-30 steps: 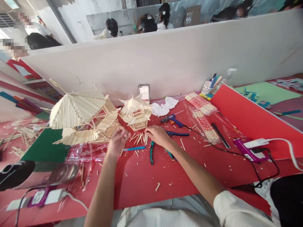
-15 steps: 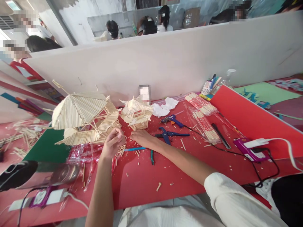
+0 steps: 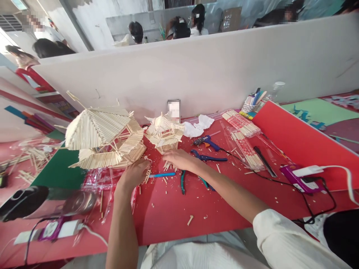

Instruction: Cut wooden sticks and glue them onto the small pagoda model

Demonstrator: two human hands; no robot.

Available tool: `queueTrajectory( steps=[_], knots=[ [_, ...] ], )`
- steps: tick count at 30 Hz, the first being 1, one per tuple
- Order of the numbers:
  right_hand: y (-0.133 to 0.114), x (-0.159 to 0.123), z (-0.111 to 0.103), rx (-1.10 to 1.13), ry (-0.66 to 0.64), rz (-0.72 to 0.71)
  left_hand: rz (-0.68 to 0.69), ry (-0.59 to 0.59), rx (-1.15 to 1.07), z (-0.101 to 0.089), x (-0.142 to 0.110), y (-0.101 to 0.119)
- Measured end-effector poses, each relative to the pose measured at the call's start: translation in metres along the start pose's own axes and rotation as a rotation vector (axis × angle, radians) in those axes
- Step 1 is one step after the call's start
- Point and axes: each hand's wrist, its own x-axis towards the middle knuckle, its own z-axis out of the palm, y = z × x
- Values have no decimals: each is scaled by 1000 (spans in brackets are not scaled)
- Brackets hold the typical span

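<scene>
My left hand [image 3: 134,174] rests palm down on the red table [image 3: 174,209], fingers curled over a heap of short wooden sticks [image 3: 146,174] beside the large stick-built house model [image 3: 103,138]. My right hand [image 3: 181,160] lies flat, fingers together, over loose sticks [image 3: 167,166] right in front of the small stick model [image 3: 164,135]. What either hand pinches is hidden. A blue pen [image 3: 162,175] lies between the hands. Green-handled pliers [image 3: 183,181] sit just under my right wrist.
A blue glue gun [image 3: 206,142], blue-handled pliers [image 3: 207,157], packs of sticks [image 3: 244,138], a purple power strip [image 3: 300,178] with cables, a pen cup [image 3: 251,104], and a white cloth [image 3: 198,125] lie on the right. A grey partition [image 3: 196,71] backs the table. Other people sit beyond it.
My left hand has dropped from a raised pinch down onto the stick heap. My right hand has slid slightly right, back in front of the small model.
</scene>
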Motion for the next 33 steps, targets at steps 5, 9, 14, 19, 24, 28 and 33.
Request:
queueTrajectory(
  steps=[5,9,14,19,24,28,33],
  knots=[
    [9,-31,-10,-51,34,156,106,88,51,0,2,11],
    [7,-44,-5,-112,23,238,158,66,91,2,6,22],
    [-6,-41,7,-110,39,249,223,-19,41,18,16,29],
    [-10,-38,13,-89,49,227,282,-46,-86,36,26,28],
    [-3,-38,15,-36,70,191,263,-19,-175,44,31,28],
    [5,-37,15,-31,86,186,287,-35,-188,44,32,31],
    [6,-39,11,-101,92,242,288,1,-272,44,34,35]
  ],
)
